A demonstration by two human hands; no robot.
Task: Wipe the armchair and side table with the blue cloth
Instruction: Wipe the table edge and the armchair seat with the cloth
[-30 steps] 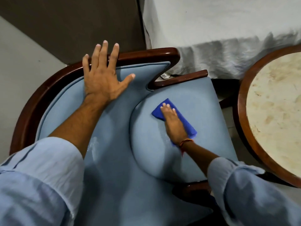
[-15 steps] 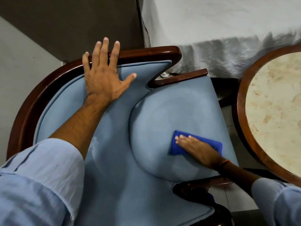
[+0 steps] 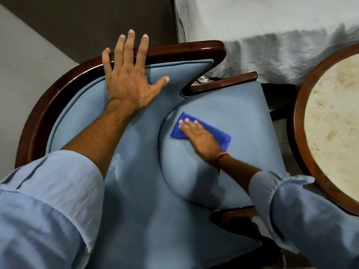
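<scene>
You are wiping the armchair (image 3: pixel 136 191) seat, right hand (image 3: pixel 200 138) pressing flat, fingers extended, on the cloth (image 3: pixel 213 131) at 1 o'clock, left hand (image 3: pixel 128 82) splayed empty on the backrest; the table (image 3: pixel 330 121) at 3 o'clock is awaiting wiping.

A furnished bedroom or hotel room: an upholstered armchair (image 3: pixel 223 105) stands just beside a bed draped in white sheets (image 3: pixel 272 35), a round side table (image 3: pixel 330 123) near the armchair.
</scene>
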